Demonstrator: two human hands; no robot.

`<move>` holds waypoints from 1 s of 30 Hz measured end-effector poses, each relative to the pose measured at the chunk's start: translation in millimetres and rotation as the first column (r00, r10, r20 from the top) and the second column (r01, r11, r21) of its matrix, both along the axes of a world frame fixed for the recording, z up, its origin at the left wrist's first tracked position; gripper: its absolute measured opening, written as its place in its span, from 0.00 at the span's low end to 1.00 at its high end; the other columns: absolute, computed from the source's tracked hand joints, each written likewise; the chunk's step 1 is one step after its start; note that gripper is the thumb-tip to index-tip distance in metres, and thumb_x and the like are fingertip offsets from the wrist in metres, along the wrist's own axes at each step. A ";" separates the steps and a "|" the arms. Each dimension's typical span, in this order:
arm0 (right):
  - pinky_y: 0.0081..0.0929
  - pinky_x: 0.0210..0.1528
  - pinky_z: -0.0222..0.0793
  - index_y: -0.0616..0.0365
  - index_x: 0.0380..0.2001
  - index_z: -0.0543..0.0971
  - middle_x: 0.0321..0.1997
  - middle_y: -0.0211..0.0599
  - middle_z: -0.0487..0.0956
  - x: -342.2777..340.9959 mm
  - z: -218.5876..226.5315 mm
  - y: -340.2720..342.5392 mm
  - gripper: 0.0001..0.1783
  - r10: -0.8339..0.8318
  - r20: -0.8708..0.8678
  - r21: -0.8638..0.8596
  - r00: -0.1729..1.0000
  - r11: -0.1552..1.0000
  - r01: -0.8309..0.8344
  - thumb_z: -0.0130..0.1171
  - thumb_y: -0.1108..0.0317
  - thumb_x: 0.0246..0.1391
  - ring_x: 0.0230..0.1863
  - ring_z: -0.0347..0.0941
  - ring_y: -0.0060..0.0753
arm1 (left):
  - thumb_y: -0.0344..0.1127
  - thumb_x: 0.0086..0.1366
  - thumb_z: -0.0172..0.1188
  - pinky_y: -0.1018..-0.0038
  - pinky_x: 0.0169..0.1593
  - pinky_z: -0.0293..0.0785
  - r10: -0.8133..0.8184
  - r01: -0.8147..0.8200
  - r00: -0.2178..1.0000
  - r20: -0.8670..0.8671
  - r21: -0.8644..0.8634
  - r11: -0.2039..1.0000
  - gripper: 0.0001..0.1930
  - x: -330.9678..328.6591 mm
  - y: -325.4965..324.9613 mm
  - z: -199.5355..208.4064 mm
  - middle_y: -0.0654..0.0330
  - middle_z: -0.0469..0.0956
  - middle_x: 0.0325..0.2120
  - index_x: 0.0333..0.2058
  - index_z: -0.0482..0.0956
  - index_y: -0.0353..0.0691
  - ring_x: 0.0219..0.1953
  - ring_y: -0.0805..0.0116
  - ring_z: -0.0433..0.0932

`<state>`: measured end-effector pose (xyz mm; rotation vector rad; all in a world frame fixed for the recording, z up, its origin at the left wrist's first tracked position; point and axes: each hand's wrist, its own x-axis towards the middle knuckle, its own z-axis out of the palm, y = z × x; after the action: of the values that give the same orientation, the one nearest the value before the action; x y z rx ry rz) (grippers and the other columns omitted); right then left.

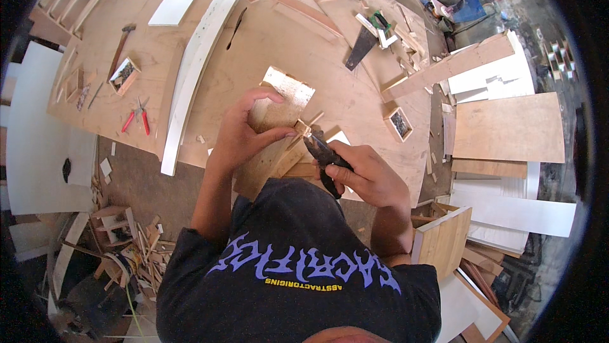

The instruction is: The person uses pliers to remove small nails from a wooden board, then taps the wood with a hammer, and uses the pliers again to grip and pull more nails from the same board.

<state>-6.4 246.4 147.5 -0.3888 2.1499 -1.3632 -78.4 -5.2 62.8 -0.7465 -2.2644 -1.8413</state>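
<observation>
My left hand [247,127] is closed around a small wooden workpiece with a white, worn-looking board [288,86] at its far side. The thumb lies along its near edge, next to a small wooden block [302,128]. My right hand [368,175] grips dark-handled pliers [328,160]. Their jaws point up and left and meet the block's corner. Whether they bite on a nail there is too small to tell. Below the left hand, wooden boards [269,165] lean at the table's near edge, partly hidden by my arm.
Red-handled pliers [136,116], a hammer [120,48] and a box of nails [124,76] lie on the wooden table [209,95] at left. A long white board [200,57] crosses it. At right are a handsaw [363,48] and another small box [398,124].
</observation>
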 end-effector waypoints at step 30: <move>0.21 0.28 0.66 0.60 0.38 0.76 0.28 0.34 0.78 39.7 -90.6 -0.1 0.27 -0.349 0.078 -0.422 0.934 0.837 0.348 0.52 0.42 0.68 0.24 0.70 0.21 | 0.25 0.54 0.75 0.72 0.45 0.81 0.012 -0.140 0.889 0.458 0.247 0.959 0.25 -22.0 -10.1 -39.8 0.59 0.80 0.44 0.50 0.75 0.42 0.46 0.68 0.81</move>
<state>33.4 246.2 56.9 -0.1599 1.9708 -2.0604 -100.4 -15.3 22.9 -0.1870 -2.1559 -2.4250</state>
